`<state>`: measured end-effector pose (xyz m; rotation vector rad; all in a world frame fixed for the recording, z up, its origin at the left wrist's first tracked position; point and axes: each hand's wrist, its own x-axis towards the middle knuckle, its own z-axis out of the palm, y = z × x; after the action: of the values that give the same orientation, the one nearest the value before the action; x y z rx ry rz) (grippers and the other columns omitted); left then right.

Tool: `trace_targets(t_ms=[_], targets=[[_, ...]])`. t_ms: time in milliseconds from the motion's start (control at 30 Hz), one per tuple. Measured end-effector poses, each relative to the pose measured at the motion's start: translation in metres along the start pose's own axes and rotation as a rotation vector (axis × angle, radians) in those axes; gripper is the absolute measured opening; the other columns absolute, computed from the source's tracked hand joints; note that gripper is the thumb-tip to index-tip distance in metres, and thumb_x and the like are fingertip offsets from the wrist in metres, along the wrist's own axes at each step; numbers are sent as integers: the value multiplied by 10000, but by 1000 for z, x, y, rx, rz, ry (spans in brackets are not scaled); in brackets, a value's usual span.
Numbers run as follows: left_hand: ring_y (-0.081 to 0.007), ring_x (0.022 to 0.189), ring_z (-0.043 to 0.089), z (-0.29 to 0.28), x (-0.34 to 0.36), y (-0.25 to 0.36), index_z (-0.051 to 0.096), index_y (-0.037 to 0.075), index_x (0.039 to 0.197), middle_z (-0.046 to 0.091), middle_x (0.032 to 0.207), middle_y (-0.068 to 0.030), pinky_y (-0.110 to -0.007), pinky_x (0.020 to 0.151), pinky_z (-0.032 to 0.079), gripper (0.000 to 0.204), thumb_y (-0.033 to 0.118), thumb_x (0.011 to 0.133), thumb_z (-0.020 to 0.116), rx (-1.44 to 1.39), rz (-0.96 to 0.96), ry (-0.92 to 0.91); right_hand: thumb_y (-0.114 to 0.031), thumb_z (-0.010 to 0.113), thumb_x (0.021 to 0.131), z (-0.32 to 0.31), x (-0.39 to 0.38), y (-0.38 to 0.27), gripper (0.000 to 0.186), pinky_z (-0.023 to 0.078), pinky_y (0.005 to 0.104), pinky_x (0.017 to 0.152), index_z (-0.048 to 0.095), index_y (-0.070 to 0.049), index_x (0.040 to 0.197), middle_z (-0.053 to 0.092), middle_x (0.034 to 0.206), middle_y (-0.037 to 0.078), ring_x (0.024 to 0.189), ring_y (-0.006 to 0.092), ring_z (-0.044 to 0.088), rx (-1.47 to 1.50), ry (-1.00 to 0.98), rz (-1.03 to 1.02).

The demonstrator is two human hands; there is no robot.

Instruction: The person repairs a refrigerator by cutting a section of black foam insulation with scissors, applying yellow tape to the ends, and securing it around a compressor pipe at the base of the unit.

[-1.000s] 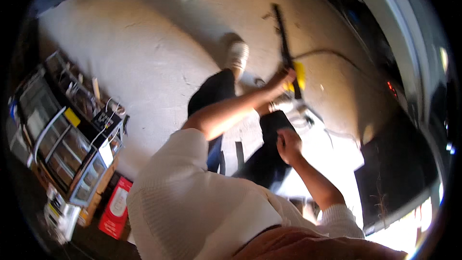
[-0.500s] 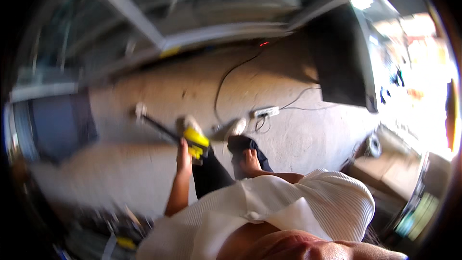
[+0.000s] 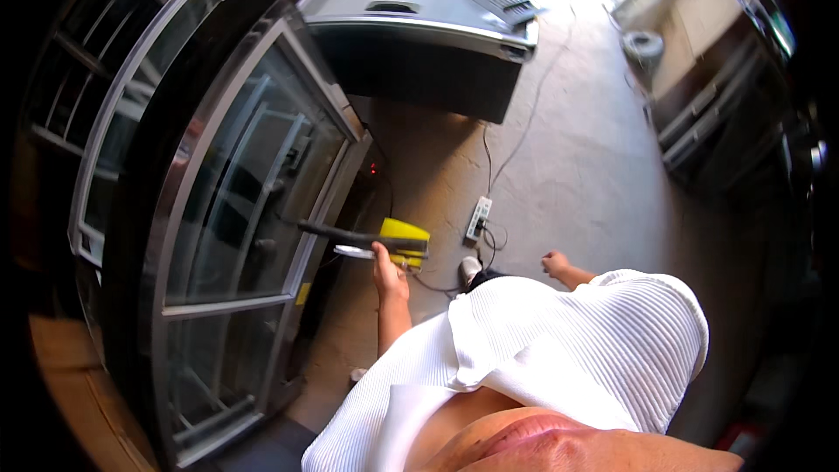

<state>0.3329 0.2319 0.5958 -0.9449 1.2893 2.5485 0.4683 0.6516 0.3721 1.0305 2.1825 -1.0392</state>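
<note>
and the left hand [image 3: 391, 273] has the yellow-and-black tool [image 3: 405, 230], fingers closed around it, partly hidden, up off the floor [image 3: 577, 175] beside the glass cabinet [image 3: 253, 175]! over on the right, the right hand [image 3: 555, 264] is away from the tool, nothing visible in it; how far those fingers open, i can't tell. progress? the tool looks picked up, not set down; anything beyond that, the view doesn't settle. to the containers: pale bars show in the cabinet's glass, inside or reflected, hard to call. power strip [image 3: 478, 218] on the floor, dark plug in it!
</note>
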Motion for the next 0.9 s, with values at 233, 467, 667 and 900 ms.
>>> trace_targets(t_ms=[233,467,667,900], targets=[[-230,1125,550,10,18,17,472,14,1316,560,1263,-104,-349,956,428,556,464,992,434,157,-222,-297,-133,550,858,38,-82,281,140,498,393,476,639,-26,872,655,769,131,600,268,644,88,498,387],[-224,1101,549,2,-7,13,480,-16,1264,565,1217,-121,-348,955,421,557,467,991,437,486,-265,-503,-187,611,846,206,-248,227,441,497,356,572,476,-108,1258,609,951,120,734,235,595,598,453,700],[-222,1031,580,12,-46,-13,507,30,1212,600,1140,-107,-363,886,469,480,451,995,427,723,-424,-708,-182,599,873,174,-322,193,404,397,247,404,477,-98,1248,561,765,36,554,100,518,995,768,666],[-142,805,551,77,-145,-75,582,39,1073,619,932,-55,-289,716,435,490,501,980,446,1025,-504,-719,-246,603,881,208,-353,305,250,463,282,475,589,-153,1113,534,716,-12,594,102,537,1152,451,948]])
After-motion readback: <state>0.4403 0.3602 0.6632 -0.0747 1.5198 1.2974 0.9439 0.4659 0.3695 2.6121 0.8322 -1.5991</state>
